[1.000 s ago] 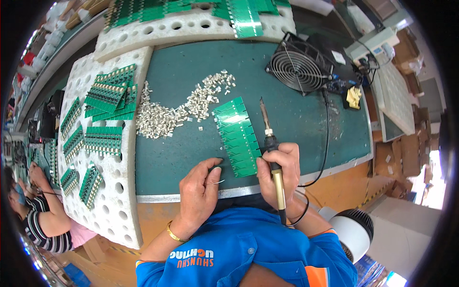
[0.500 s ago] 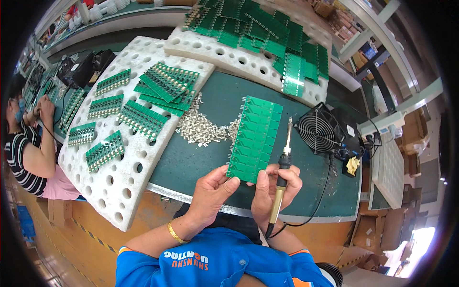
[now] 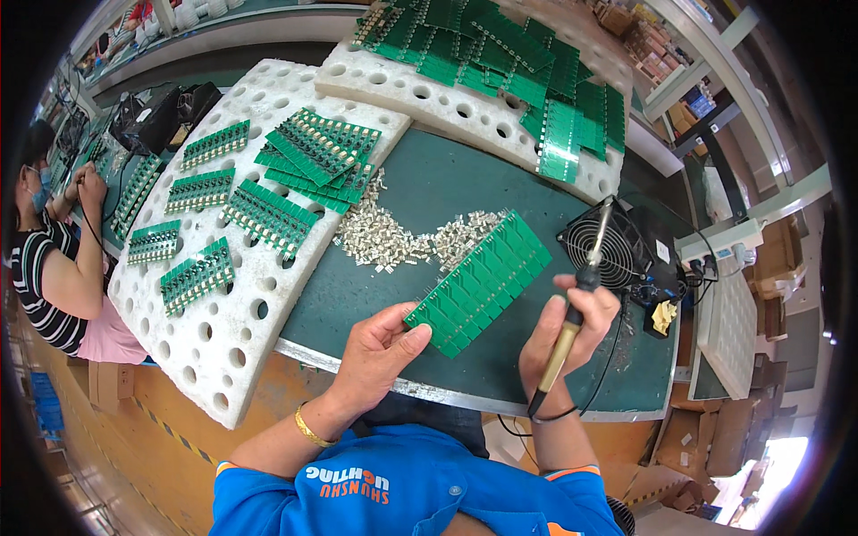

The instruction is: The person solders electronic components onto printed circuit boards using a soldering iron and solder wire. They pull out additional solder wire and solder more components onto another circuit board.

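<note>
My left hand (image 3: 382,350) pinches one corner of a green circuit board panel (image 3: 483,286) between thumb and fingers. The panel tilts up to the right above the table, with small parts along its upper left edge. In my right hand (image 3: 572,330) is a soldering iron (image 3: 562,348), its metal tip pointing up and away, in front of a black fan. The iron is apart from the panel. Behind the panel lies a heap of small pale metal-looking connectors (image 3: 384,237) on the green tabletop.
On the left, a white foam board with holes (image 3: 201,335) carries several populated circuit boards (image 3: 313,147). A second foam board (image 3: 429,94) at the back holds many green panels (image 3: 554,134). The black fan (image 3: 597,246) stands at right, near a crumpled yellow sponge (image 3: 663,316). A co-worker (image 3: 63,286) sits at far left.
My right hand has let go of the panel and moved right with the soldering iron. The panel, now in my left hand alone, has swung from nearly upright to slanting right.
</note>
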A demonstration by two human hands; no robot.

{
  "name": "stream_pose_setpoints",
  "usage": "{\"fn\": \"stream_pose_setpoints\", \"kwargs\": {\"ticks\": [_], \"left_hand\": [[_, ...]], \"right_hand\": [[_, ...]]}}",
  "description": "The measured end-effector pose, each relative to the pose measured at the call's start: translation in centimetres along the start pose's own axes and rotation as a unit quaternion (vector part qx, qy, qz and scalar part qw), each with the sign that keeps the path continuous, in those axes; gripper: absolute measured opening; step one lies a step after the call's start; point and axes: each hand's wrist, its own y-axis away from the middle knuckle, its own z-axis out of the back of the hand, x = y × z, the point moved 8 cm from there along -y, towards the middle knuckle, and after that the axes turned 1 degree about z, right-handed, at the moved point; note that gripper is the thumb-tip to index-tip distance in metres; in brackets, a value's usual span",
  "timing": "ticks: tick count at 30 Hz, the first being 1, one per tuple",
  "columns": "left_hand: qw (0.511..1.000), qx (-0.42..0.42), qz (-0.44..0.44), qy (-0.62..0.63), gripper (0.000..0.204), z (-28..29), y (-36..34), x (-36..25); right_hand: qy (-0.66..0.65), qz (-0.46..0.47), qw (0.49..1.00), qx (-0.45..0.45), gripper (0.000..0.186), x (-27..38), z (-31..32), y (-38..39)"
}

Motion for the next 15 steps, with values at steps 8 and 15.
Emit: {"fn": "stream_pose_setpoints", "kwargs": {"ticks": [8,15], "left_hand": [[0.998,0.056,0.001,-0.027,0.035,-0.2,-0.2,0.8],[0.998,0.061,0.033,-0.004,0.037,0.1,-0.3,1.1]], "right_hand": [[-0.011,-0.059,0.998,0.009,0.029,-2.7,-1.3,0.5],[0.009,-0.076,0.997,0.019,0.035,-2.8,-1.5,0.9]]}}
